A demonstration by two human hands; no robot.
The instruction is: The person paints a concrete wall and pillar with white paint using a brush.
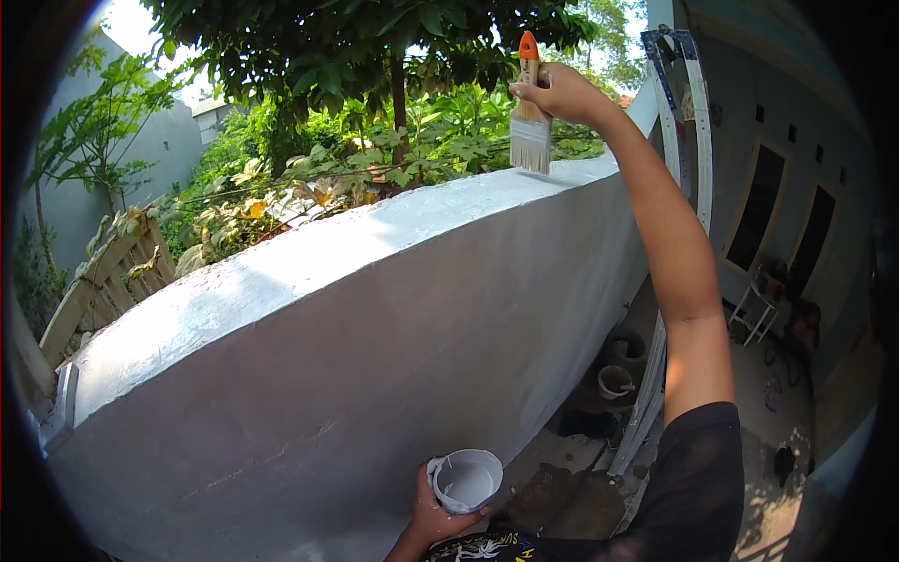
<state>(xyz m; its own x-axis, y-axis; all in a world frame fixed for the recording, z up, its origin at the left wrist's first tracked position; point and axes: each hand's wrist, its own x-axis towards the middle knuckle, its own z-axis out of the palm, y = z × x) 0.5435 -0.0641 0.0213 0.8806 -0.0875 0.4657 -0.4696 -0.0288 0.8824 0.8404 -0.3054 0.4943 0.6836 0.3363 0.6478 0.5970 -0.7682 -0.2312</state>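
Observation:
My right hand (567, 94) is closed round the wooden handle of a wide paintbrush (530, 126) with an orange tip. The brush hangs bristles down, right by the top of a low wall (375, 229); whether the bristles touch it I cannot tell. White paint coats the wall's top, and its near side is grey. Low down, close to my body, my left hand (433, 515) grips a small paint cup (468, 480) from its left and underside. White paint shows inside the cup and smears its rim.
Leafy plants (440, 140) and a tree grow behind the wall, with a wooden pallet (112, 272) at its far left. On the right stands a folding ladder (688, 131). A bucket (615, 381) sits on the ground below, and a white stool (754, 314) is farther off near the house.

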